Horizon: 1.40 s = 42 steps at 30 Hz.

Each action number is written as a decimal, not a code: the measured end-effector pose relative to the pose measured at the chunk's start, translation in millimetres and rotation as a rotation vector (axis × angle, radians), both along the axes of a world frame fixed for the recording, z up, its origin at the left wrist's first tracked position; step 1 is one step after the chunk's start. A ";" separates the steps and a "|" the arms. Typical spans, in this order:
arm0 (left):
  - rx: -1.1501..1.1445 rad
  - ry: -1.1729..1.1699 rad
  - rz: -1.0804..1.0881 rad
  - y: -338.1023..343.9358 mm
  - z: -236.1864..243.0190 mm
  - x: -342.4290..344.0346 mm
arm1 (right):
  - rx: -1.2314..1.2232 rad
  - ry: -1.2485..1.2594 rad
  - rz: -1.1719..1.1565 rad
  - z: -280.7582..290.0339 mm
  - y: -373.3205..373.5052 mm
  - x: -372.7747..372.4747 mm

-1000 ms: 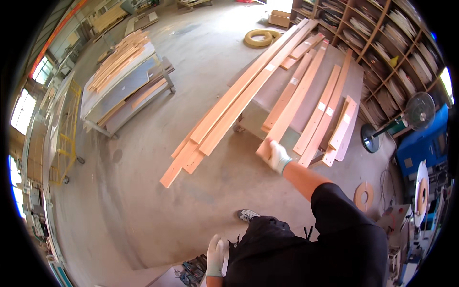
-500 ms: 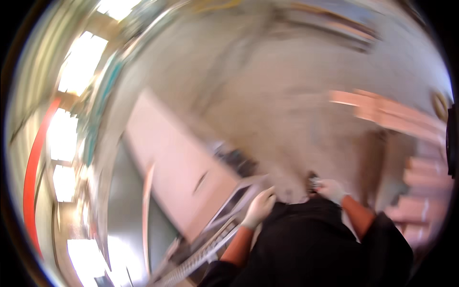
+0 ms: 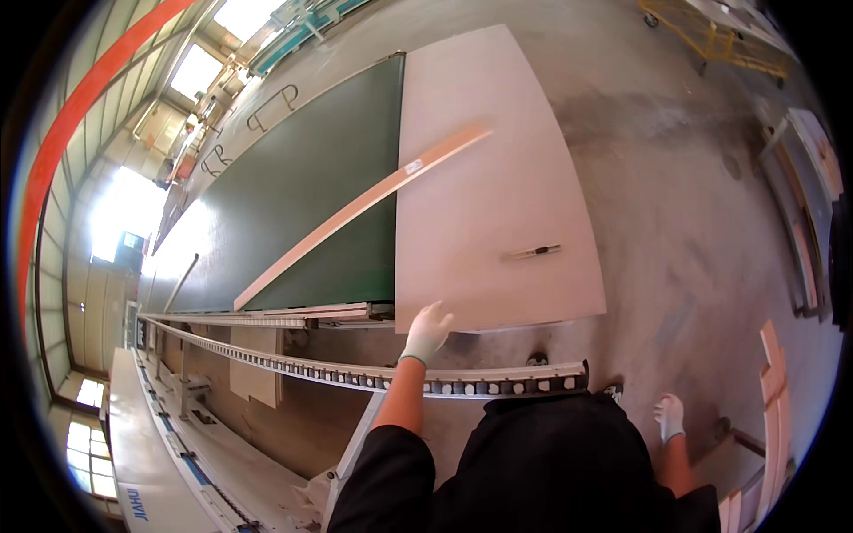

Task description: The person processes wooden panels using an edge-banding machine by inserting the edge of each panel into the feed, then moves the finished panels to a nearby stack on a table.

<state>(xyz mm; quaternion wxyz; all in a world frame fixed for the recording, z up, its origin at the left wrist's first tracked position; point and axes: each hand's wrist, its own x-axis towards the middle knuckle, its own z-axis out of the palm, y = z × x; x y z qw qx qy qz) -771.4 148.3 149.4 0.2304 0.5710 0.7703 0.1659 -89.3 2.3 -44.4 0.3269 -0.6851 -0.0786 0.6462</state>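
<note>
My left hand (image 3: 429, 333), in a white glove, is open at the near edge of a large pale pink board (image 3: 498, 186). Its fingers reach toward the board's corner; whether they touch it I cannot tell. My right hand (image 3: 669, 417), also gloved, hangs at my right side, loosely open with nothing visible in it. A long narrow pinkish strip (image 3: 355, 209) lies diagonally across the board and the green conveyor belt (image 3: 293, 186). On the board lies a slim black-and-white tool (image 3: 536, 252), perhaps a knife or pen.
A rail of small rollers (image 3: 462, 384) runs between me and the board. To the left stands a long white machine (image 3: 151, 444). Stacked strips (image 3: 773, 409) are near at right, with a stack of panels (image 3: 804, 204) beyond. A yellow cart (image 3: 720, 40) stands far right.
My view has swung left, bringing the belt, board and strip to the middle. My left hand has moved forward over the rail; my right hand has moved out from my body.
</note>
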 end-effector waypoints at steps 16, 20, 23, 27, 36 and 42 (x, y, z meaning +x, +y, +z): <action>-0.037 0.395 -0.114 138.9 -77.9 -135.4 | 0.791 -0.819 1.097 239.5 134.0 -347.4; -0.040 0.473 -0.139 198.5 -70.9 -149.3 | 0.819 -0.817 0.833 199.0 124.5 -332.9; -0.101 0.483 -0.154 242.1 -55.9 -143.2 | 0.770 -0.874 0.781 203.8 126.6 -329.6; -0.095 0.526 -0.166 279.4 -53.2 -144.5 | 0.738 -0.891 0.783 215.0 135.2 -333.5; -0.209 0.643 -0.112 310.1 -66.9 -144.9 | 0.592 -0.830 0.797 201.8 117.5 -328.7; 0.061 0.330 -0.463 311.4 -77.0 -88.9 | 0.594 -0.773 0.733 209.8 122.7 -328.7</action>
